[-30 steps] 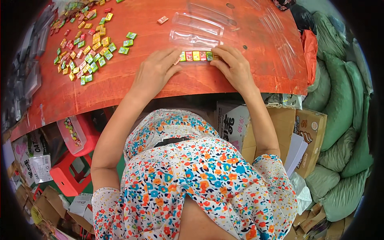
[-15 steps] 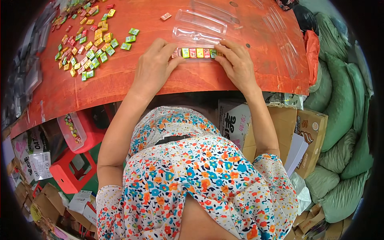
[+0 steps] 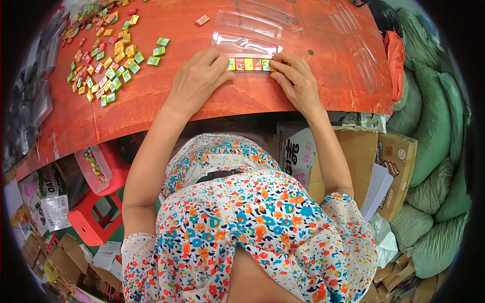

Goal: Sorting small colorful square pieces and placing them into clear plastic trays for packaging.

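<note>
The left hand [image 3: 201,76] and right hand [image 3: 299,83], each half-closed, pinch opposite ends of the clear tray [image 3: 250,72] on the desk [image 3: 144,98], though the left's hold is partly hidden; uneven squeezing could bow the plastic and spill its packets [image 3: 248,64].

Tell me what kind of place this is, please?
It looks like a small packing workshop, though I can't be sure. On the red table lie lots of bright little packets and several clear plastic trays, and bulging green sacks are heaped on the right.
</note>
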A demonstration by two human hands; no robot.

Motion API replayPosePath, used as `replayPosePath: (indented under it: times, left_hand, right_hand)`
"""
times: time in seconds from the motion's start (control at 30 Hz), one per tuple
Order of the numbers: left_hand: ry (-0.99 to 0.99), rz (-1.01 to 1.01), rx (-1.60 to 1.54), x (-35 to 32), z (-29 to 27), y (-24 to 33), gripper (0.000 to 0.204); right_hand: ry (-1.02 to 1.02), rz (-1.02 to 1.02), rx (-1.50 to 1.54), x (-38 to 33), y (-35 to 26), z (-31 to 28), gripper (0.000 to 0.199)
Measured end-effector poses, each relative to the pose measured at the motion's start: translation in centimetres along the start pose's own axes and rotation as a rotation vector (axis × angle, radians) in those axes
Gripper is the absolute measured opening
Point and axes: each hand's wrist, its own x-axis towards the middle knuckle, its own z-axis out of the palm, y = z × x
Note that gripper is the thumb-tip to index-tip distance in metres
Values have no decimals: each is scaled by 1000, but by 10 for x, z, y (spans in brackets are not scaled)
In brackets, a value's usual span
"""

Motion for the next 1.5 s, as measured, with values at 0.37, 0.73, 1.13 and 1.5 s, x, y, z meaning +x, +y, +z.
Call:
replayPosePath:
  times: [0.37, 0.73, 1.13, 1.5]
  left_hand:
    - [32, 40, -142, -1, -2, -6, 21]
    - [-135, 135, -79, 13, -9, -19, 14]
    - [-111, 138, 137, -15, 7, -3, 47]
    - [-222, 94, 137, -32, 7, 23, 65]
  right_hand:
    - [29, -11, 25, -3, 3, 1, 27]
    - [0, -3, 15, -4, 3, -1, 32]
    - [18, 114, 95, -9, 5, -11, 37]
    - [-233, -85, -273, -19, 1, -13, 43]
